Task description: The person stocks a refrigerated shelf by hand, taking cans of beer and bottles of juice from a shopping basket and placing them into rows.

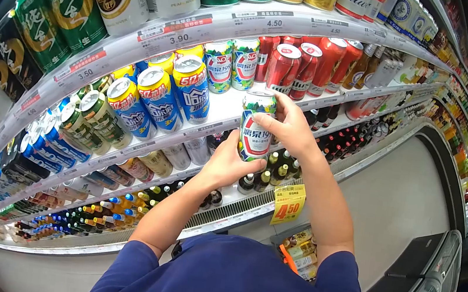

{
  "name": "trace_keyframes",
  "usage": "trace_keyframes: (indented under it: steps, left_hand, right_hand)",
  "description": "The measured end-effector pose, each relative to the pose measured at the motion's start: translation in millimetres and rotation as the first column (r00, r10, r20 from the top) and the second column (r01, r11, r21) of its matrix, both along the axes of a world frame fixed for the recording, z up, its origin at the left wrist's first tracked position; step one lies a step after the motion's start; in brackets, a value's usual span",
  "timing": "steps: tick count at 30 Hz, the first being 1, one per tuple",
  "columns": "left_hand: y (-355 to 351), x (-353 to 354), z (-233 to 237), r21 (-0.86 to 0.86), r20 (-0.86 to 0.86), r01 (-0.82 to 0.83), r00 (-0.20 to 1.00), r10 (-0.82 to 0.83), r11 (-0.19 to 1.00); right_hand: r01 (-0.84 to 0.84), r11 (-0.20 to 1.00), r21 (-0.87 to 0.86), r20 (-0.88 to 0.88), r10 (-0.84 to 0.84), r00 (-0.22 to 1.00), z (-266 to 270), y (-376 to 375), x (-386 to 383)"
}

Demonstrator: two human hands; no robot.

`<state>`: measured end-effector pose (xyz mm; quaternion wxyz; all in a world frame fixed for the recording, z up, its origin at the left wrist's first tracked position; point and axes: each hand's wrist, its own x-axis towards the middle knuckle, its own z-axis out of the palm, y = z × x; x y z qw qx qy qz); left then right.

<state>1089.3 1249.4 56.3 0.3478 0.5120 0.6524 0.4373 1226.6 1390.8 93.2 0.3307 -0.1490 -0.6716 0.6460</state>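
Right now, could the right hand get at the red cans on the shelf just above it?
Probably yes: the red cans stand near the shelf edge, with nothing seen in between. The right hand would first have to let go of the patterned can, which the left hand also holds.

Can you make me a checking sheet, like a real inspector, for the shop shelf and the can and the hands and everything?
Surface: white shelf, price labels along its front edge.
Job's things: one green-and-white drink can, held upright in front of the shelf.
Clutter: two matching cans stand behind; blue-and-yellow cans to the left, red cans to the right.
Hands: left hand on the can's lower part; right hand on its upper part.
Cables: nothing seen.
Surroundings: tall green cans on the shelf above, bottles below, and a yellow price sign reading 4.50.
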Motion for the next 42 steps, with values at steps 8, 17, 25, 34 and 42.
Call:
trace_keyframes:
  steps: [8, 17, 25, 34, 42]
  left_hand:
    - [9.8, -11.6, 5.2, 0.15, -0.002, -0.18, 0.983, 0.182, 0.972]
    - [-6.4, -14.3, -38.4, 0.435, -0.241, -0.274, 0.882, 0.404, 0.858]
    - [-2.5, -23.7, -43.0, 0.43, -0.28, -0.24, 0.881, 0.381, 0.87]
    - [2.4, -26.1, -45.0, 0.409, -0.215, -0.221, 0.92, 0.329, 0.886]
    - [6.2, -26.0, -46.1, 0.414, -0.243, -0.213, 0.911, 0.332, 0.885]
  right_hand:
    - [-0.056, 0.97, 0.236, 0.338, -0.028, 0.941, 47.0, 20.6, -35.9]
    - [-0.02, 0.841, 0.54, 0.139, -0.066, 0.988, 53.9, 39.9, -75.7]
    - [-0.081, 0.862, 0.501, 0.122, 0.022, 0.992, 38.1, 62.5, -94.9]
    - [-0.122, 0.837, 0.534, 0.188, 0.023, 0.982, 53.3, 52.7, -92.8]
    - [-0.094, 0.956, 0.279, 0.077, 0.075, 0.994, 5.2, 54.5, -91.7]
